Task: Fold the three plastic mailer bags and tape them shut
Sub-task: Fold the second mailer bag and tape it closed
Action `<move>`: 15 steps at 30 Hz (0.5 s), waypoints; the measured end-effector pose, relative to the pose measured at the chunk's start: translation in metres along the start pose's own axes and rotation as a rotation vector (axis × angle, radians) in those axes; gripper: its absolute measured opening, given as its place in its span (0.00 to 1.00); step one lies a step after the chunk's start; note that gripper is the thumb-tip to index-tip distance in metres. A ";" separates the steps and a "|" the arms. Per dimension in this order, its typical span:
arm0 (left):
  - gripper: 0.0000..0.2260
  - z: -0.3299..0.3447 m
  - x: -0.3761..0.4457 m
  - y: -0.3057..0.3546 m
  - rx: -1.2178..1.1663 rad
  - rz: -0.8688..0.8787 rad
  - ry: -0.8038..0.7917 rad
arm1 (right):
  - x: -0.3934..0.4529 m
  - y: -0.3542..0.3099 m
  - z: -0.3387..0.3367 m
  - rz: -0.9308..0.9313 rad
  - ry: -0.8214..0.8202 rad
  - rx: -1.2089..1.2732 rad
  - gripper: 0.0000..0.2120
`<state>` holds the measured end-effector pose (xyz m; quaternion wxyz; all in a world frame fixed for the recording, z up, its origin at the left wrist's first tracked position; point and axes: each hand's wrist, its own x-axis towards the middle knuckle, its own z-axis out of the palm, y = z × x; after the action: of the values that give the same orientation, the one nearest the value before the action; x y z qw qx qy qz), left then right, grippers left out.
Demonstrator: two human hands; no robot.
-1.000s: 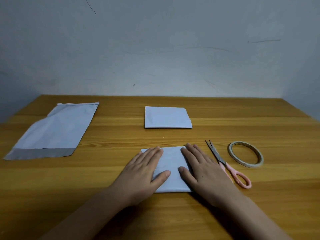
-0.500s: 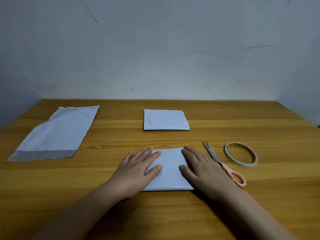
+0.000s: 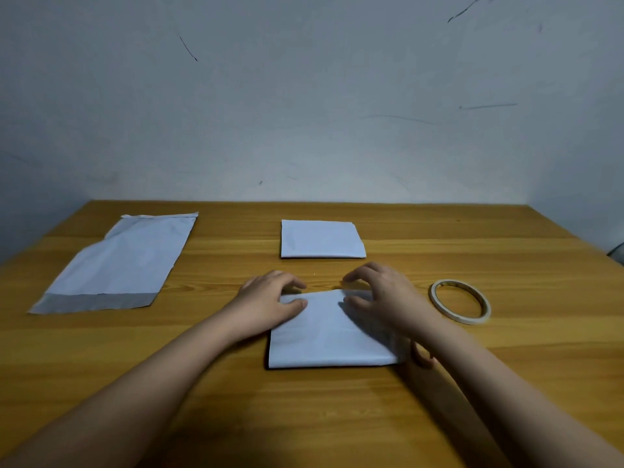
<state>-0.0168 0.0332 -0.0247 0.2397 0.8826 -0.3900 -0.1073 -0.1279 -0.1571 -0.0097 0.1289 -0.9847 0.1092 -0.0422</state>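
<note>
Both hands on the folded bag [image 3: 332, 336] right in front of me on the table [image 3: 506, 366]. Left hand [image 3: 266, 304] and right hand [image 3: 381, 295] each pinch its far edge, thumb on top, fingers curled over. 2nd folded bag [image 3: 322, 238] sits further back, flat unfolded bag [image 3: 118, 265] far left, tape roll [image 3: 460, 301] just right of my right hand.

scissors [image 3: 422, 357]: mostly hidden under right forearm, one pink loop shows
forearms: cut off by bottom edge
</note>
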 end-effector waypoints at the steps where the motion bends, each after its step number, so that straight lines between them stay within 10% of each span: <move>1: 0.16 -0.001 0.006 -0.001 -0.026 -0.009 -0.017 | 0.007 -0.001 -0.002 -0.005 -0.022 -0.009 0.19; 15: 0.17 0.002 0.032 -0.005 -0.006 -0.043 -0.041 | 0.044 0.009 -0.002 -0.030 -0.266 0.274 0.10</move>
<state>0.0068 0.0115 -0.0292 0.2321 0.8877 -0.3752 -0.1315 -0.0869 -0.1754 -0.0080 0.2743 -0.9564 0.0699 0.0722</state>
